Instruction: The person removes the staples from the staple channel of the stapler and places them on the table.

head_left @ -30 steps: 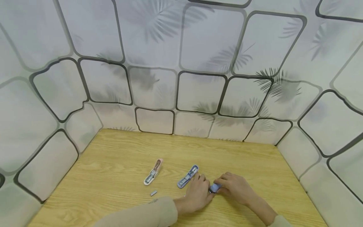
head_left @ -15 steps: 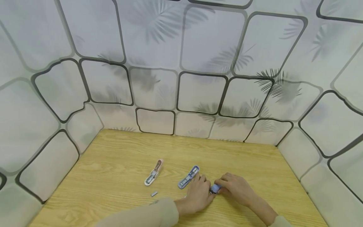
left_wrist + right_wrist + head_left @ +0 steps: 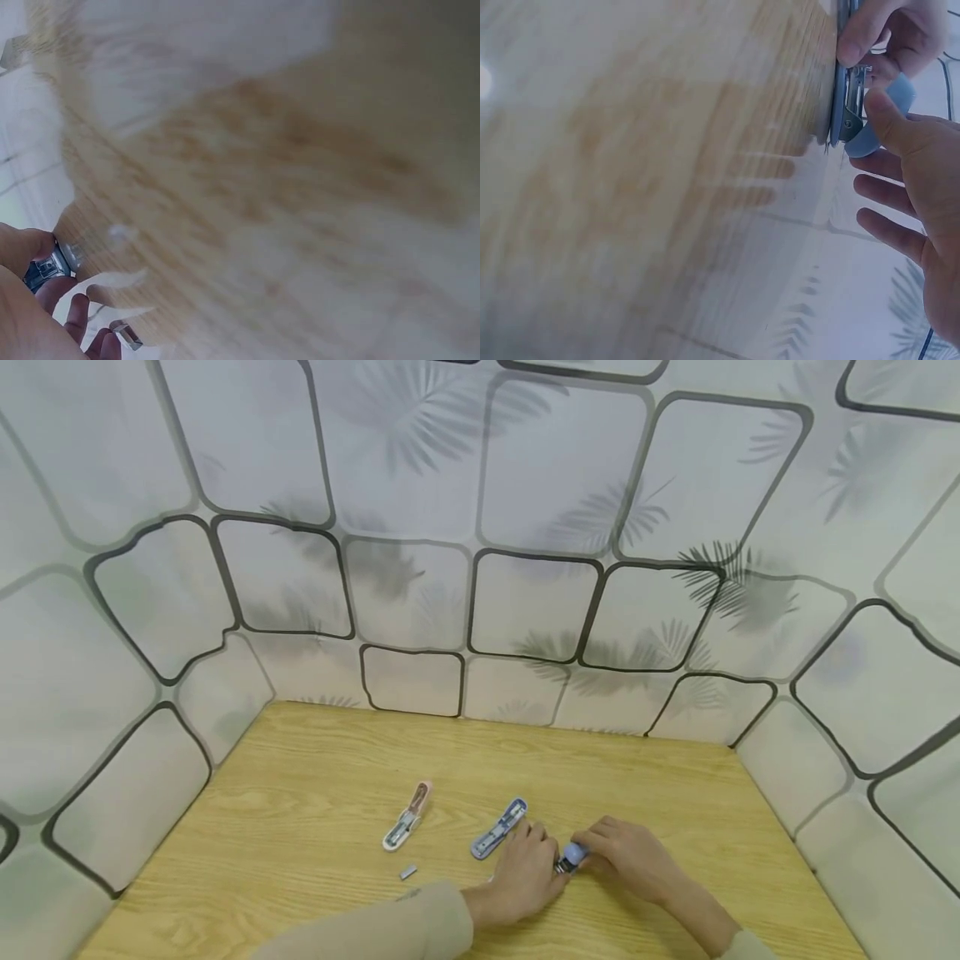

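Note:
Both hands are on a blue stapler [image 3: 574,853] low over the tabletop. My left hand [image 3: 522,874] holds its base end, with the thumb on the metal part in the left wrist view. My right hand [image 3: 628,858] pinches the light blue top arm [image 3: 864,142] between thumb and fingers. In the right wrist view that arm is raised from the base, and the metal magazine [image 3: 855,94] shows between them. Beyond the left fingertips in the left wrist view lies a small strip of staples [image 3: 126,335]. The left hand hides part of the stapler.
A second blue stapler [image 3: 499,828] lies spread open left of the hands. Farther left is a pink and white stapler [image 3: 407,816], also spread open. A staple strip [image 3: 408,872] rests on the wooden table [image 3: 322,777]. Patterned cloth walls [image 3: 540,602] enclose the table.
My right hand has shifted slightly right, tilting the stapler's top arm, and more of the dark and metal parts shows. The left hand stays almost in place.

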A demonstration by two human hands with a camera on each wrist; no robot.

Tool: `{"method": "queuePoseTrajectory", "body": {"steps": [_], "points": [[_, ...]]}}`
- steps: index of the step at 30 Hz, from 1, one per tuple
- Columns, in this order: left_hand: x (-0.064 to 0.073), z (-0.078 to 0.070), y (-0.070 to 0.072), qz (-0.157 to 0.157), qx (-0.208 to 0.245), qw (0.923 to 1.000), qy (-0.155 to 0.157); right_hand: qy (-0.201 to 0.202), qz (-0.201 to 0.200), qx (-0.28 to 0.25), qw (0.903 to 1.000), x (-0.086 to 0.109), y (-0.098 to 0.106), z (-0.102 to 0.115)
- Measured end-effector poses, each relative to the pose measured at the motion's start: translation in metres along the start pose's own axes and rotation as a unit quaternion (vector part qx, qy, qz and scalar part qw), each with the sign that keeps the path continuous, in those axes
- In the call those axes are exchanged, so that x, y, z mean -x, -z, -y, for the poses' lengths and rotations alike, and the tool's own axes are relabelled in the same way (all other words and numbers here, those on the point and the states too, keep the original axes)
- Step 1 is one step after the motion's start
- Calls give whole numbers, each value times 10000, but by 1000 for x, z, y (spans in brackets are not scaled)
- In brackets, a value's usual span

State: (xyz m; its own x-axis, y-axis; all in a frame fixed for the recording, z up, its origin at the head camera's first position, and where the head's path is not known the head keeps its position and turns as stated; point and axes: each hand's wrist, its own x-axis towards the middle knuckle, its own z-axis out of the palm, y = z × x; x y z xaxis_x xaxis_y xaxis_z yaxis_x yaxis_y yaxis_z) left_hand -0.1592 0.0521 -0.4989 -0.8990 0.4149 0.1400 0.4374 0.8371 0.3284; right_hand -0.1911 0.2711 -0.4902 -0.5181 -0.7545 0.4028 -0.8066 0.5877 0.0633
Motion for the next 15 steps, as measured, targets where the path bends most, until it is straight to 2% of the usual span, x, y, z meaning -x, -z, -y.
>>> {"method": "queuePoseTrajectory", "body": {"steps": [5, 15], "points": [[0, 0, -2, -31, -1, 10000, -12, 41, -86, 117, 9999, 0, 4, 3], [-1, 0, -3, -74, -174, 9998, -108, 293, -551, 325, 9975, -1, 14, 2]]}}
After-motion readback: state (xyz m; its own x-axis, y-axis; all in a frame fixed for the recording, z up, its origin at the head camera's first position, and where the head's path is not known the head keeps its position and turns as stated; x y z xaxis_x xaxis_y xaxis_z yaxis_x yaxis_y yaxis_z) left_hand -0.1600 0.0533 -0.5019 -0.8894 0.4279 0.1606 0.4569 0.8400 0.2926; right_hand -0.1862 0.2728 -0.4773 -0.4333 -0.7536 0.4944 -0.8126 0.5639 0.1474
